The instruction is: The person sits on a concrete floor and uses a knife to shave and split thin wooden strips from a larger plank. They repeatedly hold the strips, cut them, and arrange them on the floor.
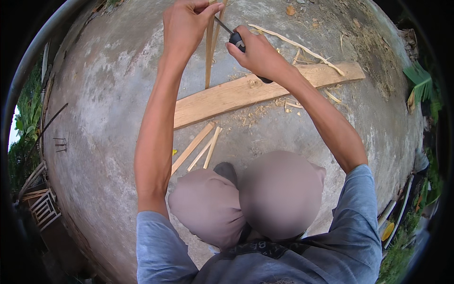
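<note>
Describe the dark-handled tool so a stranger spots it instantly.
On the concrete floor lies a wide wooden plank. Above its far edge, the right hand grips the tool, its thin shaft slanting toward the left hand. Unlike the wooden strips nearby, its handle is mostly black.

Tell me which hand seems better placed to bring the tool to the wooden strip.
Probably the right hand: it grips the black-handled tool, whose shaft points toward the wooden strip. The left hand is holding that strip.
</note>
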### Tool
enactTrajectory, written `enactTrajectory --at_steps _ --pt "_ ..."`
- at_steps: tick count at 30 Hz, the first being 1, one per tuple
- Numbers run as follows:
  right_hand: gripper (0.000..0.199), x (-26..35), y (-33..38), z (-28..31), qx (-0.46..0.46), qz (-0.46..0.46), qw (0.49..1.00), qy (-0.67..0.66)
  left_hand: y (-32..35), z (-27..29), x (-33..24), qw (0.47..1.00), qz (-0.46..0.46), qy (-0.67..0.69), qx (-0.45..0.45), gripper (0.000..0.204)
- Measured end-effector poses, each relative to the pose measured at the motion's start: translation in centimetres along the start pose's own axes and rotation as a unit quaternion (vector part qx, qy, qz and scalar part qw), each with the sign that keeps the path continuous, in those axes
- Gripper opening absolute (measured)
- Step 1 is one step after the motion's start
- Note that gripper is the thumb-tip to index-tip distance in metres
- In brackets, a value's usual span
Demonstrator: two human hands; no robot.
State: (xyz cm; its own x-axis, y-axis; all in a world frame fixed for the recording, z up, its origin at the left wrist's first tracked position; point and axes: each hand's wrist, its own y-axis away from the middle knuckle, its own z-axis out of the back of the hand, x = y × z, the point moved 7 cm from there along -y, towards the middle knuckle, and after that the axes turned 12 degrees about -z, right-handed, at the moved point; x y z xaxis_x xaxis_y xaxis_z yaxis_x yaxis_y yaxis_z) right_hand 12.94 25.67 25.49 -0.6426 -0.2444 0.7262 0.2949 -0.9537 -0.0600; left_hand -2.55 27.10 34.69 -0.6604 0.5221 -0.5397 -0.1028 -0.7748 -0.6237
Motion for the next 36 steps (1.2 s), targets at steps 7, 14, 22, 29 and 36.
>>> enactTrajectory --at_steps 7,14,22,29,36 --pt "0.036 -2.8 2.2 -5.7 0.166 -0.147 0.969 -0.109 -0.3 -0.3 -0.6 0.999 0.016 -0.017 0.027 0.029" --pt "0.035 -4.1 2.2 -5.8 0.048 -0.096 0.994 -0.014 -0.5 -1.8 -0.6 0.999 0.035 0.006 0.040 0.033" --pt "0.038 -9.5 0.1 -7.4 0.077 -0.059 0.972 0.215 0.0 -0.5 0.0 0.998 -0.027 -0.051 0.009 0.031" --pt "0.046 -16.1 7.0 -9.9 0.082 -0.217 0.972 0.031 2.5 5.1 4.3 0.996 0.053 0.033 -0.071 0.027" --pt "0.046 -20.2 13.6 -16.2 0.097 -0.345 0.912 -0.197 8.6 19.9 1.8 0.947 0.085 0.114 -0.289 0.024"
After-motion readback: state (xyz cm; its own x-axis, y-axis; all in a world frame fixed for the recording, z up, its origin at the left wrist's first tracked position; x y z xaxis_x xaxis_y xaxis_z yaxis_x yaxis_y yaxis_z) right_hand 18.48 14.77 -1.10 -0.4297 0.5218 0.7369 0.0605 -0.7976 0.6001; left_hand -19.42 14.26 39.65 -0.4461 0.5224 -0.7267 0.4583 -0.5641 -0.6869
